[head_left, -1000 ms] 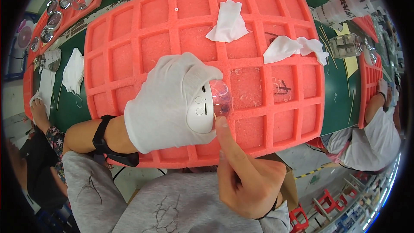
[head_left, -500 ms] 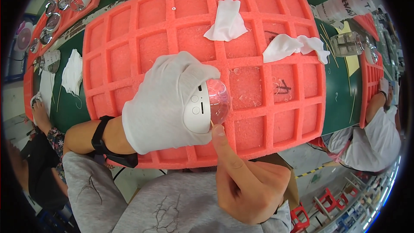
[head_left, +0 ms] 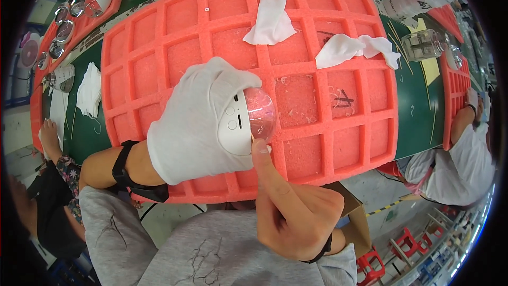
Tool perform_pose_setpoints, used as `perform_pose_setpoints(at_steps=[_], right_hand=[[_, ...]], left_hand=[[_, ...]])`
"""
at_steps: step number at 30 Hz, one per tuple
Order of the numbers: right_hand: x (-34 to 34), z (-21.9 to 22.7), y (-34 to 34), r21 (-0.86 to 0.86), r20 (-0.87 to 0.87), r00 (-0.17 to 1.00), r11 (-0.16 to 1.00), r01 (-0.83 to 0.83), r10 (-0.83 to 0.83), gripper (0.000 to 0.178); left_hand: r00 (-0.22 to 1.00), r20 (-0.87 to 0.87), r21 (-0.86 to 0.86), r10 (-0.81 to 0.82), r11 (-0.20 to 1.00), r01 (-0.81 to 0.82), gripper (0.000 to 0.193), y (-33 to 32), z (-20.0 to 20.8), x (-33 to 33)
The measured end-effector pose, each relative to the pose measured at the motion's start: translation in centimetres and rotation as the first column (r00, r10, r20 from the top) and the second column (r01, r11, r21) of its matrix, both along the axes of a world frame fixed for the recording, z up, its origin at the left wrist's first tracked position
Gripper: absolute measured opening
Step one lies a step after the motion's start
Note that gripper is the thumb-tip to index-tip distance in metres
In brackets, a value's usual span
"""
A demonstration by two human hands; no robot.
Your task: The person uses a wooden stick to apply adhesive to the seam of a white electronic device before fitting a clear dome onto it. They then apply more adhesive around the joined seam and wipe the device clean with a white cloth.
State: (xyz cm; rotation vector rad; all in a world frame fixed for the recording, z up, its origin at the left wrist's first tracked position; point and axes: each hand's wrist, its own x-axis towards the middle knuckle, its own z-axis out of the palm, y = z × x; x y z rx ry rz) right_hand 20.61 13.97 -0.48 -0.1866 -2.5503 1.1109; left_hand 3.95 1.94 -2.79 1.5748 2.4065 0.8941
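Observation:
My left hand [head_left: 193,119], in a white glove, is wrapped round a white round device [head_left: 236,139] with a clear dome [head_left: 261,114]. Two round buttons and small slots show on the device's white side. At the lower end of the seam between white body and dome, my bare right hand [head_left: 299,206] pinches a thin pale stick [head_left: 253,137]. Most of that stick is hidden by the fingers. Both hands are above a red foam tray [head_left: 324,127] divided into square compartments.
White cloths [head_left: 271,21] lie on the tray, with another crumpled cloth [head_left: 89,91] on the green table [head_left: 418,114]. Thin sticks [head_left: 400,47] and a clear jar-like container [head_left: 423,45] are at right. Clear domes [head_left: 65,29] fill a tray at far left. Co-workers' arms show on both sides.
Both hands and the device have shifted slightly left and up. The right fingers stay at the seam, and a small white bit now shows beside the right fingertip.

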Motion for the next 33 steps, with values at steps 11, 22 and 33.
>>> perform_pose_setpoints(at_steps=[11,22,33], right_hand=[[0.1,0.3,-0.2,-0.023,0.01,1.0,1.0,-0.002,0.002,0.058],[-0.1,0.9,-0.2,-0.004,0.034,0.999,1.0,0.006,-0.006,0.057],[-0.9,1.3,0.2,0.028,0.049,0.999,1.0,0.013,-0.014,0.056]], left_hand=[[0.995,0.096,0.038,0.006,0.999,-0.01,0.066,0.0,-0.3,0.1],[0.996,0.089,0.053,0.009,0.998,-0.014,0.064,-0.2,-0.6,0.3],[0.999,0.032,0.021,0.017,1.0,-0.018,0.079,-0.3,-0.2,0.3]])
